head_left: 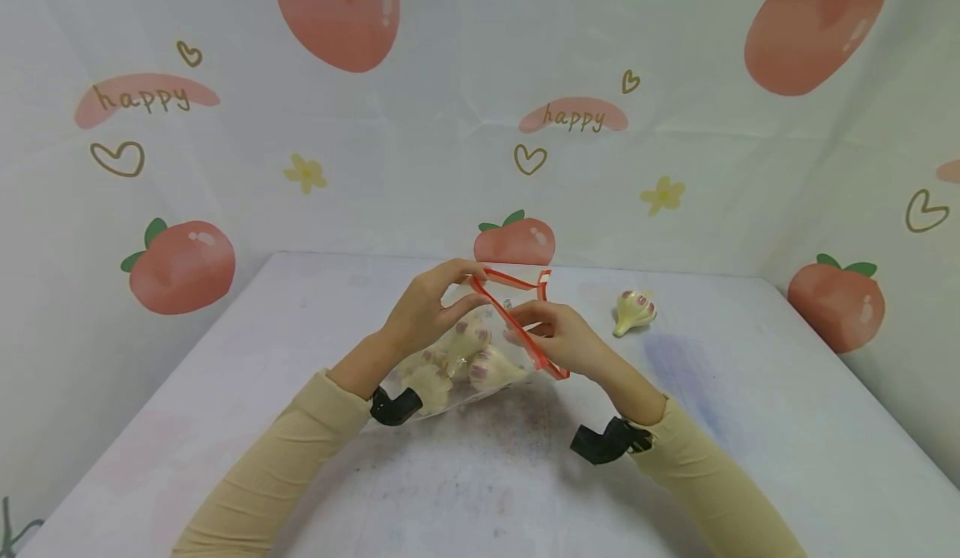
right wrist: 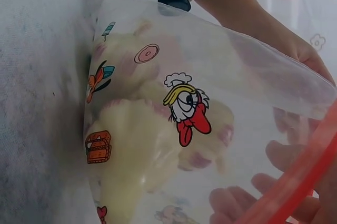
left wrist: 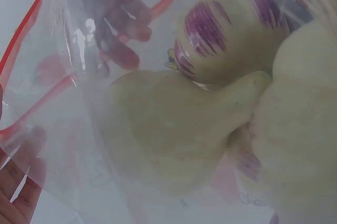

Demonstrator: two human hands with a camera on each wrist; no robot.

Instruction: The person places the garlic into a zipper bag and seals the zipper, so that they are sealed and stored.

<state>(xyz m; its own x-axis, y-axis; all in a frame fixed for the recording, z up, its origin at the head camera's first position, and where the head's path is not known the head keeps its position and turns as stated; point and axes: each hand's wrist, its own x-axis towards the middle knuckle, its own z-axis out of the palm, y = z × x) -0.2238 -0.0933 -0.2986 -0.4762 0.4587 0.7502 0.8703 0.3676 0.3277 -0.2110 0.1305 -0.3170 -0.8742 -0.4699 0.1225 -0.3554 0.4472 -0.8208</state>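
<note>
A clear zip bag [head_left: 498, 325] with a red zip band at its mouth lies tilted between the two hands, mouth toward the right. Inside are several garlic bulbs [head_left: 491, 368], whitish with purple streaks. The left hand [head_left: 429, 308] pinches the upper rim of the bag near the red band. At the mouth is the right hand [head_left: 561, 337], its loosely bent fingers reaching past the red band into the bag. Those fingers [right wrist: 231, 200] show through the plastic in the right wrist view, apart from the bulbs and with nothing between them.
A loose garlic bulb [head_left: 634, 311] lies on the white table [head_left: 480, 491] behind and right of the right hand. Black wrist camera mounts [head_left: 611, 441] sit on both wrists. A fruit-printed cloth [head_left: 420, 141] hangs behind the table.
</note>
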